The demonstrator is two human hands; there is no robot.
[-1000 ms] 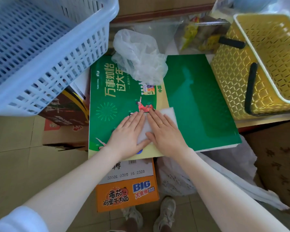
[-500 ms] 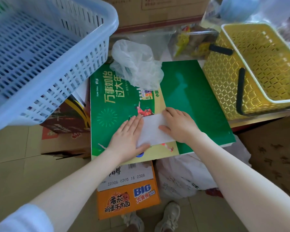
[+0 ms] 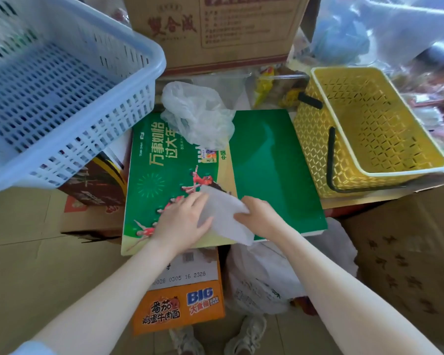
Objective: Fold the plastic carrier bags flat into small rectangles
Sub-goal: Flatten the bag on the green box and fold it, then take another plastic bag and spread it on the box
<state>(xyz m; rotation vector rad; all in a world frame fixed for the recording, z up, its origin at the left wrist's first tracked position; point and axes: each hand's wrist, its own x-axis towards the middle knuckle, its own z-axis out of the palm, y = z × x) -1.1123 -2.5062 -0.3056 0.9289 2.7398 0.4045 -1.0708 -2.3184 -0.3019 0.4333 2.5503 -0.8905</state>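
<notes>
A folded white plastic bag (image 3: 227, 217) lies as a small rectangle on the green printed box top (image 3: 274, 170), with its near corner tilted past the box's front edge. My left hand (image 3: 183, 220) rests on its left part with straight fingers. My right hand (image 3: 258, 213) pinches the bag's right edge, fingers curled over it. A crumpled clear plastic bag (image 3: 198, 115) sits at the far end of the green box, unfolded.
A blue slatted basket (image 3: 49, 93) stands at the left, a yellow basket (image 3: 369, 129) with black handles at the right. Cardboard boxes (image 3: 215, 29) stand behind and below, an orange noodle box (image 3: 180, 308) under the green one. More white bags (image 3: 280, 272) lie below.
The folded white bag has turned so its near corner now hangs over the box's front edge. My right hand went from lying on it to pinching its right edge. The camera tilted up.
</notes>
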